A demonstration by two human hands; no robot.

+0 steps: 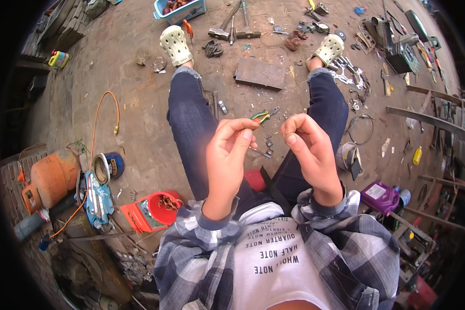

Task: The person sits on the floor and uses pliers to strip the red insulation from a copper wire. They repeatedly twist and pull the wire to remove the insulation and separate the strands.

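Both of my hands are raised over my lap, apart from each other. My left hand (pixel 228 151) has its fingers curled around something small and reddish, only partly visible, with thumb and forefinger nearly together. The thumb and fingertips of my right hand (pixel 308 147) are pinched together; whether something tiny is between them cannot be told. Beyond the hands, pliers with green and yellow handles (pixel 260 114) lie on the ground. A thin metal tool (pixel 262 153) and small dark pieces (pixel 269 143) lie below the gap between the hands.
A flat metal block (pixel 260 73) and hammers (pixel 248 34) lie between my feet. A blue bin (pixel 184 13) stands beyond. At left are a red bucket (pixel 153 207), an orange gas cylinder (pixel 56 176) and an orange hose (pixel 97 116). Metal parts and a purple jug (pixel 380 197) are at right.
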